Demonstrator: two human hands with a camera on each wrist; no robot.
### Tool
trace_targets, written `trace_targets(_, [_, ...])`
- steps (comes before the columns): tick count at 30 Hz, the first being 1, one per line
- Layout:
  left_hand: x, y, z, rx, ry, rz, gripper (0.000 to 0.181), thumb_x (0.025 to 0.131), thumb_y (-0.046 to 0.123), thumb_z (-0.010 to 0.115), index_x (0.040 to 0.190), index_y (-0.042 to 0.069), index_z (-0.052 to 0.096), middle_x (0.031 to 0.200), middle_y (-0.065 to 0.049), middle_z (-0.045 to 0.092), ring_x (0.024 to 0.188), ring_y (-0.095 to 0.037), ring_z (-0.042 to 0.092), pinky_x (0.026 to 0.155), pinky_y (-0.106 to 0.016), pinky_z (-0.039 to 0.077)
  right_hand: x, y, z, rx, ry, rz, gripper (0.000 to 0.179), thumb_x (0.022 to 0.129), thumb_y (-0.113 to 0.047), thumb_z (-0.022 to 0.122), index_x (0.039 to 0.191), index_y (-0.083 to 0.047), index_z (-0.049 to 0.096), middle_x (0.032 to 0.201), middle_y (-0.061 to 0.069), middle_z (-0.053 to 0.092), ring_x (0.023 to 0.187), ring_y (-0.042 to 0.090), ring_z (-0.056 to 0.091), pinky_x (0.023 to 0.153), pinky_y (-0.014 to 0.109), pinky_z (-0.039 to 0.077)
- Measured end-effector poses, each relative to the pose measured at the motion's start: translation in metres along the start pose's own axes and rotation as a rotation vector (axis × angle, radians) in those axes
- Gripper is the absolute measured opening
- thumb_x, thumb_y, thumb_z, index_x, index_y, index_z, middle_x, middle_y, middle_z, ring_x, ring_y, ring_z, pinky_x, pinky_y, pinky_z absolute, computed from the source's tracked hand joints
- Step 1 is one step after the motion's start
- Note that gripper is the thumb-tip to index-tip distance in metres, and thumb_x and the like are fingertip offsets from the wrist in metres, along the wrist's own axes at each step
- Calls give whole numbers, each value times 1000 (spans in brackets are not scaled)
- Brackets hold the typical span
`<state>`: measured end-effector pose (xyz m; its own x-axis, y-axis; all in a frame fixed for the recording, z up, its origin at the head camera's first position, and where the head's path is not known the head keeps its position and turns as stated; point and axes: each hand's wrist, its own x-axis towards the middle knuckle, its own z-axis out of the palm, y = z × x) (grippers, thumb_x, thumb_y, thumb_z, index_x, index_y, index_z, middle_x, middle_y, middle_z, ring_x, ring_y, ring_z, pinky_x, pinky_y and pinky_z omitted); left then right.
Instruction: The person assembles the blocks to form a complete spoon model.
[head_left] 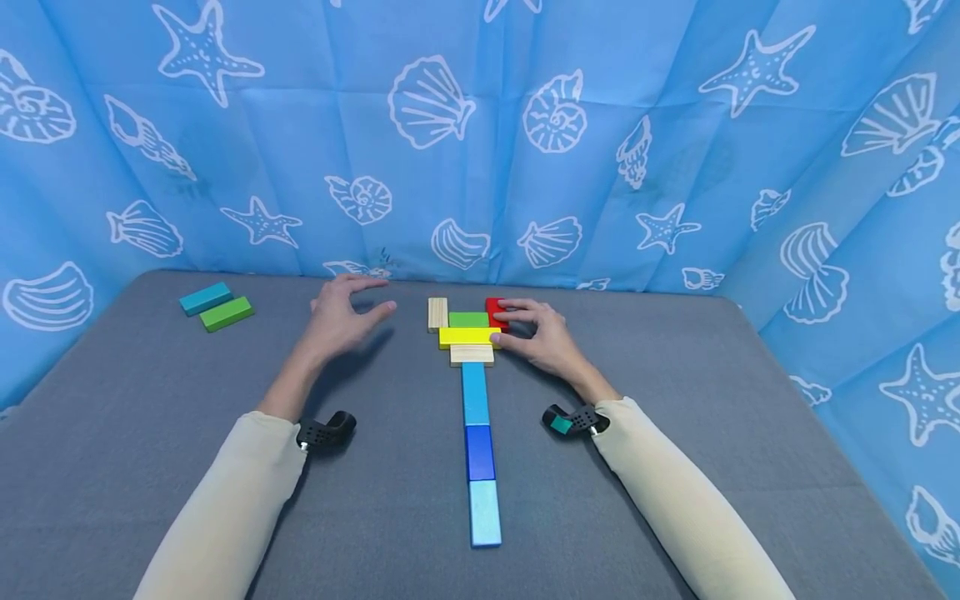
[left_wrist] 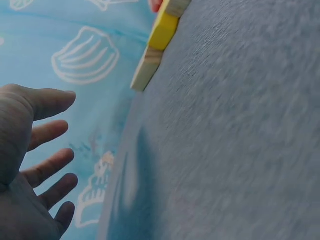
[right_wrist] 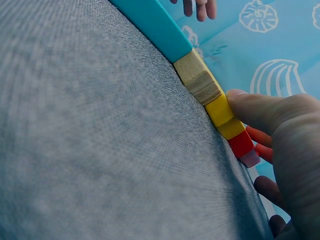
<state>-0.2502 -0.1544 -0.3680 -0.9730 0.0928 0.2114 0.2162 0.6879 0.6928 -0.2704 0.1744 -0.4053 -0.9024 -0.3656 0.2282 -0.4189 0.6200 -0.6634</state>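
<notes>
Light-blue block sits nearest on the grey table, with a dark-blue block and mid-blue block lined up at its 12 o'clock. Next up: a plank lying crosswise, then a yellow block. Right hand is at yellow's 3 o'clock, fingers apart, tips touching the red block at 2. Left hand hangs at 9, fingers spread too. Green block is at 12, wood block at 10. Shell curtain at the back.
</notes>
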Motion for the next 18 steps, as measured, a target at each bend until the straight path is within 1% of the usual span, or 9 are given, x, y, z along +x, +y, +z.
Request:
trace_targets(6, [-2,-9,-14,-18,37,-5,48,98,28,68,139,4,61,147,-26,45,139,-46,36,108,-73,12,0,1,0,-3,2,-4,46,90,-29,79,130,-10,70,147,10,54,138,35,40,111,63,19])
trace_targets(9, [-4,-14,-22,-23,61,-7,49,98,28,68,139,2,60,147,-27,45,140,-47,35,108,-73,13,0,1,0,-5,2,-3,46,89,-29,79,130,-10,70,148,10,54,138,35,40,111,62,19])
trace_targets(11, [-5,-18,-28,-28,81,-13,49,98,28,68,139,2,60,147,-28,45,139,-48,36,108,-72,17,0,1,0,-5,2,-5,46,89,-28,79,130,-9,70,148,10,54,138,35,40,111,62,19])
trace_targets(16, [-7,-29,-39,-45,128,-54,51,99,30,66,140,1,59,147,-28,45,134,-48,41,106,-65,31,0,1,0,-2,1,-10,45,90,-28,79,130,-9,70,147,10,54,138,35,40,112,62,19])
trace_targets(18, [-9,-35,-44,-55,146,-72,51,100,31,66,141,1,58,146,-28,45,133,-48,42,104,-64,33,0,1,1,-4,-2,-9,45,90,-28,79,130,-10,70,148,10,54,138,35,40,112,62,19])
